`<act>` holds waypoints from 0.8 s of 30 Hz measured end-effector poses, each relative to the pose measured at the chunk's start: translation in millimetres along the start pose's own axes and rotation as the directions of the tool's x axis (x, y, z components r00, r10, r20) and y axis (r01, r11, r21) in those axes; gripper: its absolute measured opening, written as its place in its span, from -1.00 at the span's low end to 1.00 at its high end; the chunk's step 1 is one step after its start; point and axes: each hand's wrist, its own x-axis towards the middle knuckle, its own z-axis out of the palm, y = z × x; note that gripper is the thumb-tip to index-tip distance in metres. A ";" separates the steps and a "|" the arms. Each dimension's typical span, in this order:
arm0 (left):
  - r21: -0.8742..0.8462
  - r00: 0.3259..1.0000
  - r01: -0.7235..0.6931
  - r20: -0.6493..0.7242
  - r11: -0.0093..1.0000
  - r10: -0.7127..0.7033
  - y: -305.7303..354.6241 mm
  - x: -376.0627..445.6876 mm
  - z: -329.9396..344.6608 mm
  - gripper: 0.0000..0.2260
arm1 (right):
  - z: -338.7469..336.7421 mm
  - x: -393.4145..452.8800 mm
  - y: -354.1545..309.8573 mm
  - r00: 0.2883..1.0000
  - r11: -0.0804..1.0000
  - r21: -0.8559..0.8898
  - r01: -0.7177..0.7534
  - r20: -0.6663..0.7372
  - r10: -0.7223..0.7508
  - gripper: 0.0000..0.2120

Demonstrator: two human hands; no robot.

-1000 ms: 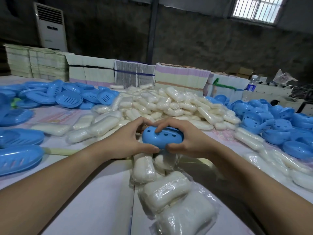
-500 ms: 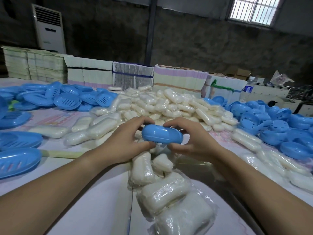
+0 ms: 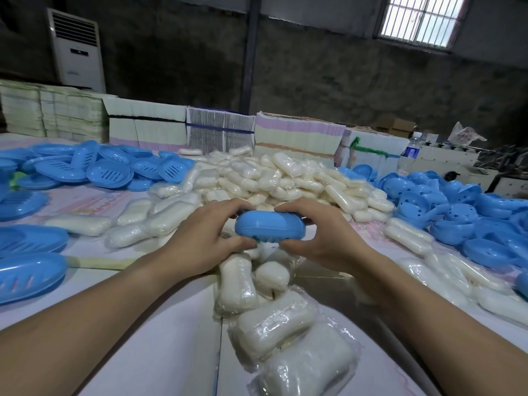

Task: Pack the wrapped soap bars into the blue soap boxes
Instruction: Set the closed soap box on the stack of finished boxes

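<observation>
both hands clamp one closed blue soap box [image 3: 270, 226] held above the table [image 3: 160, 338]: left hand [image 3: 200, 241] curled round its 9 o'clock end, right hand [image 3: 323, 238] round its 3 o'clock end. wrapped soap bars [image 3: 285, 178] are heaped at 12 o'clock, more at 6 o'clock. open blue box halves [image 3: 111, 172] lie at 10 and 2 o'clock.

Both forearms reach forward and converge. The left hand [image 3: 201, 238] and right hand [image 3: 323, 238] face each other, fingers curled above, thumbs beneath, gripping between them.
</observation>
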 end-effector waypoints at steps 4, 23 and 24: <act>0.049 0.995 -0.099 -0.007 0.994 0.100 6.4 -0.5 -1.7 -0.58 | -4.1 -3.2 3.4 0.995 0.968 0.242 -0.065 0.095 0.043 -0.61; -0.069 0.990 -0.118 0.067 0.991 0.122 -13.7 1.3 10.3 -0.67 | -89.8 -79.6 35.1 0.879 0.875 -0.137 -0.464 -0.191 0.437 -0.53; -0.058 0.990 -0.123 0.065 0.991 0.127 -17.7 1.9 12.6 -0.66 | -101.3 -90.4 44.1 0.846 0.828 -0.199 -0.524 -0.237 0.478 -0.52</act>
